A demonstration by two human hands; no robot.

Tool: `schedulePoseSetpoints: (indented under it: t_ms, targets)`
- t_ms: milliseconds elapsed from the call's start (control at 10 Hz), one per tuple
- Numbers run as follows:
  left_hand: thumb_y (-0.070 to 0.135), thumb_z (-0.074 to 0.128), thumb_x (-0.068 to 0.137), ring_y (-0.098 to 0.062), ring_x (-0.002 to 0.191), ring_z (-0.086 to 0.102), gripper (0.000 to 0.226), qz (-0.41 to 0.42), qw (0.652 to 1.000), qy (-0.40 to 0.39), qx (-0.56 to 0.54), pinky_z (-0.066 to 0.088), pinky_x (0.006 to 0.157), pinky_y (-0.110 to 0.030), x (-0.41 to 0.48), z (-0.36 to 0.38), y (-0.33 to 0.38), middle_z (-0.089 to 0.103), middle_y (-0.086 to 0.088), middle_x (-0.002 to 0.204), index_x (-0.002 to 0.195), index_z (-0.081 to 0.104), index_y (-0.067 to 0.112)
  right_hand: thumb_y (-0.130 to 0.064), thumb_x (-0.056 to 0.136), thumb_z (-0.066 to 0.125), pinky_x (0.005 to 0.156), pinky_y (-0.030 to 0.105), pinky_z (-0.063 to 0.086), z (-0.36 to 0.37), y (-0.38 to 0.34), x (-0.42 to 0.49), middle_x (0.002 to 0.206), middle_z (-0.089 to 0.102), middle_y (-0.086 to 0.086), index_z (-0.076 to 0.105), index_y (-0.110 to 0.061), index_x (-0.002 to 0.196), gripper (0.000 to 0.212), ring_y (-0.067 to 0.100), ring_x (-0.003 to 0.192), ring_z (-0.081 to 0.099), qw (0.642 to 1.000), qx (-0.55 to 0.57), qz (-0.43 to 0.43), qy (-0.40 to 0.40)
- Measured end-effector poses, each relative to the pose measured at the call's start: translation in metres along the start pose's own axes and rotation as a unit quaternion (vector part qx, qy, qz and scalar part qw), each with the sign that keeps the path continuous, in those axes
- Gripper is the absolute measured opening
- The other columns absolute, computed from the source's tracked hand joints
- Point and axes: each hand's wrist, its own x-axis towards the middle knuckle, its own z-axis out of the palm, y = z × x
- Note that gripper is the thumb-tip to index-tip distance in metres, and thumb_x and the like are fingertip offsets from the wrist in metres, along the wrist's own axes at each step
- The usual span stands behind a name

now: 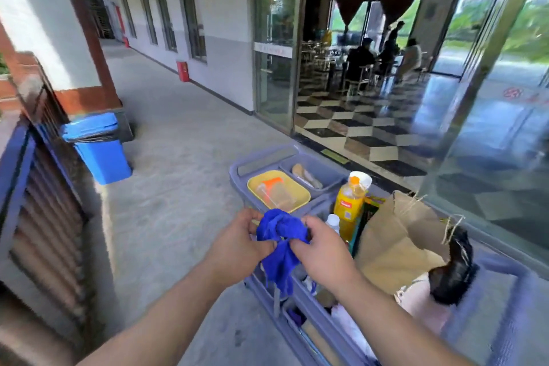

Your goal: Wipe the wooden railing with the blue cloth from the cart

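Both my hands hold a crumpled blue cloth (pixel 279 242) in the air above the near left corner of a grey-lavender cart (pixel 261 165). My left hand (pixel 237 242) pinches its left side and my right hand (pixel 319 249) pinches its right side. The cloth's lower end hangs down between my hands. The wooden railing (pixel 44 187), brown and slatted with dark posts, runs along the far left edge of the view, well apart from the cloth.
The cart carries a yellow tray (pixel 297 197), a yellow bottle (pixel 349 205), a brown paper bag (pixel 395 241) and a black bag (pixel 454 270). A blue bin (pixel 99 148) stands by the railing. Concrete walkway stretches ahead; glass doors (pixel 490 128) stand right, people seated inside.
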Motion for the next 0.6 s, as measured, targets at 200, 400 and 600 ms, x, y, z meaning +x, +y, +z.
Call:
schedulePoseSetpoints:
  t_ms: [200, 400, 600]
  targets:
    - [0.026, 0.075, 0.082, -0.003, 0.065, 0.064, 0.038, 0.004, 0.997, -0.06, 0.038, 0.045, 0.051, -0.016, 0.1, 0.024, -0.003, 0.067, 0.01, 0.098, 0.111, 0.053, 0.036, -0.021, 0.086, 0.063, 0.066, 0.041, 0.052, -0.009, 0.035, 0.083, 0.077, 0.07, 0.0, 0.06, -0.027, 0.093, 0.009, 0.018, 0.069, 0.064, 0.999, -0.008, 0.04, 0.036]
    - [0.025, 0.076, 0.079, -0.015, 0.096, 0.067, 0.037, 0.007, 0.991, -0.113, 0.067, 0.056, 0.082, -0.035, 0.226, 0.052, 0.012, 0.068, 0.004, 0.109, 0.107, 0.054, 0.034, -0.028, 0.081, 0.063, 0.077, 0.045, 0.056, -0.024, 0.071, 0.19, 0.092, 0.07, -0.004, 0.059, -0.032, 0.099, 0.019, 0.024, 0.085, 0.067, 0.995, -0.036, 0.072, 0.059]
    - [0.028, 0.073, 0.079, -0.027, 0.1, 0.067, 0.032, 0.021, 0.981, -0.152, 0.116, 0.055, 0.091, -0.044, 0.329, 0.07, 0.025, 0.067, -0.011, 0.106, 0.107, 0.059, 0.021, -0.033, 0.08, 0.066, 0.095, 0.042, 0.052, -0.041, 0.099, 0.271, 0.107, 0.068, 0.001, 0.062, -0.031, 0.114, 0.034, 0.025, 0.104, 0.063, 0.991, -0.052, 0.071, 0.102]
